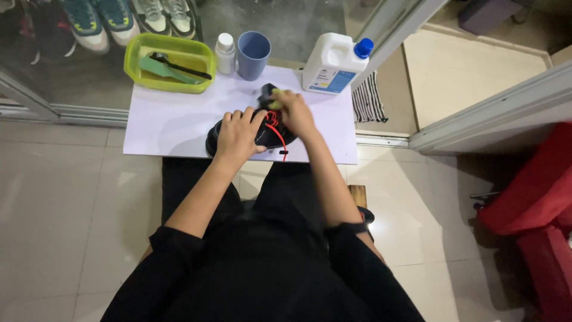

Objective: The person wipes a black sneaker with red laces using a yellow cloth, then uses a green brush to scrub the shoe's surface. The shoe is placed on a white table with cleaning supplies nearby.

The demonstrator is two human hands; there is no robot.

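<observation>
A black shoe point(271, 138) with red laces lies on a white sheet point(173, 122) on the floor in front of me. My left hand point(238, 134) rests on top of the shoe, holding it down. My right hand point(293, 110) is at the shoe's far end, closed around a small yellow-green object point(274, 104) pressed against it. A red lace end hangs over the sheet's near edge.
At the sheet's far edge stand a yellow-green tub point(170, 62) holding a brush and a green tool, a small white bottle point(225, 53), a blue cup point(254, 55) and a white jug point(335, 62) with a blue cap. Several shoes line the wall. Red bags point(536, 203) sit at right.
</observation>
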